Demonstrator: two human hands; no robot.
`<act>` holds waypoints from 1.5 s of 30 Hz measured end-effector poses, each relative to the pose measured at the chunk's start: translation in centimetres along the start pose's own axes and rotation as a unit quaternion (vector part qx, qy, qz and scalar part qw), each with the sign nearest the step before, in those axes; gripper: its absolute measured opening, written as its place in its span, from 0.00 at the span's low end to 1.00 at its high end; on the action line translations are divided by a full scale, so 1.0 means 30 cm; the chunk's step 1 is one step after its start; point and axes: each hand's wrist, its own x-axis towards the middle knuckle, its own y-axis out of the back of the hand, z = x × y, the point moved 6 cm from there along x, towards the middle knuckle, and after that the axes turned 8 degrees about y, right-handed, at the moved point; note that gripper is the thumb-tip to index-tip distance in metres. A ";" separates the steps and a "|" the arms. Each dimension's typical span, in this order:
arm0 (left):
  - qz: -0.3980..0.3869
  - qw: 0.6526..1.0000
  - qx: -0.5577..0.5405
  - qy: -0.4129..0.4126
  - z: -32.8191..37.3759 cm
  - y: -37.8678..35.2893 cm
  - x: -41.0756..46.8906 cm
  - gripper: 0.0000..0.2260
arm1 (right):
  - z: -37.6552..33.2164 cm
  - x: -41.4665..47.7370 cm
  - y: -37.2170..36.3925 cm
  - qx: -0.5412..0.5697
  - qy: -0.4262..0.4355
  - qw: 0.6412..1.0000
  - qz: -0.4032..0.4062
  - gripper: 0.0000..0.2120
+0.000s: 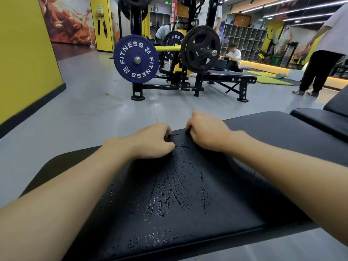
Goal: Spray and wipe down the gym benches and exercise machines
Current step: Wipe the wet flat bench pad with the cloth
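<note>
A black padded bench (273, 140) stretches across the lower view, and its middle is wet with streaks and beads of spray (169, 194). Both my hands are at the pad's far edge, knuckles up. My left hand (152, 142) has its fingers curled round a small dark bunched fold that looks like a dark cloth (169, 137). My right hand (205, 132) grips the same dark edge just to the right. Most of the cloth is hidden under the fingers and hard to tell from the black pad. No spray bottle is in view.
A plate-loaded machine stands ahead on the grey floor, carrying a blue plate (136, 59) and a black plate (201, 48). Another black bench (320, 121) lies at the right. One person stands at the right (323, 59), one sits by the shelves (233, 57). A yellow wall (24, 53) is on the left.
</note>
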 end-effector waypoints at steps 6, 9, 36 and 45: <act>-0.016 1.000 -0.010 0.009 -0.016 0.008 -0.015 0.15 | 0.080 -0.011 0.032 0.036 -0.027 0.999 0.000 0.15; -0.022 1.000 -0.009 0.009 -0.014 0.008 -0.026 0.14 | -0.026 -0.019 0.017 0.014 0.010 1.000 0.002 0.14; -0.048 0.996 0.069 -0.035 0.050 0.010 -0.091 0.22 | -0.063 -0.226 0.084 0.022 0.001 1.000 0.006 0.14; -0.056 0.994 0.087 -0.041 0.082 0.003 -0.109 0.22 | -0.113 -0.292 0.091 0.013 0.021 1.000 0.011 0.15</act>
